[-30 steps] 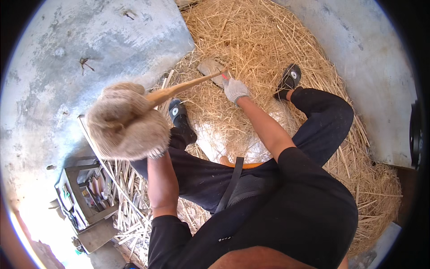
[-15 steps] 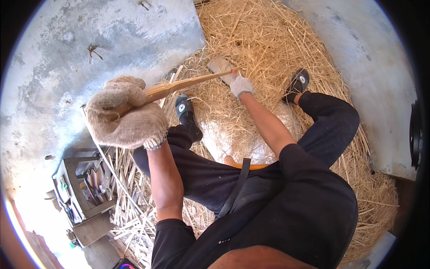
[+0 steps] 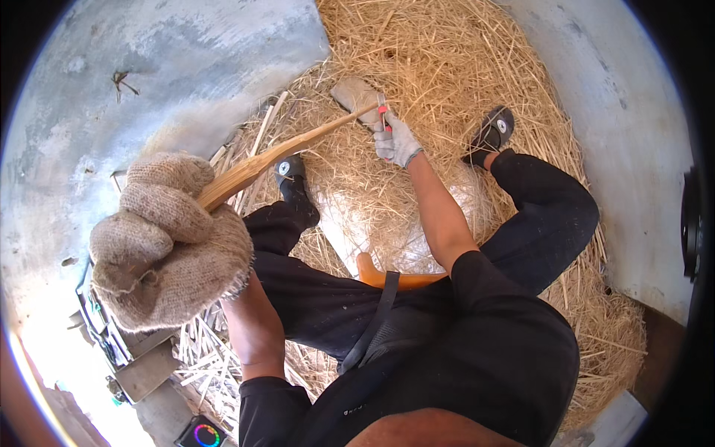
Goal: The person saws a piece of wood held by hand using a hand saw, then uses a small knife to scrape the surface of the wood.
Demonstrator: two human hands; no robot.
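"What do we have left of the straw-coloured heap [image 3: 439, 48]?"
"We see a mottled grey surface [image 3: 223, 45]. To the heap's right, we find a paler grey panel [image 3: 596, 112]."
"And on our side of the heap?"
"We spot a dark device [image 3: 190, 430], well to its left, showing a multicoloured ring."

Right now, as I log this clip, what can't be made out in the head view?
- Head view: the near end of the wooden stick, hidden inside the gloved left hand.
- Head view: the kind of red tool, too small and partly covered by the gloved right hand.
- Head view: the full shape of the black round object, cut off by the dark fisheye rim.
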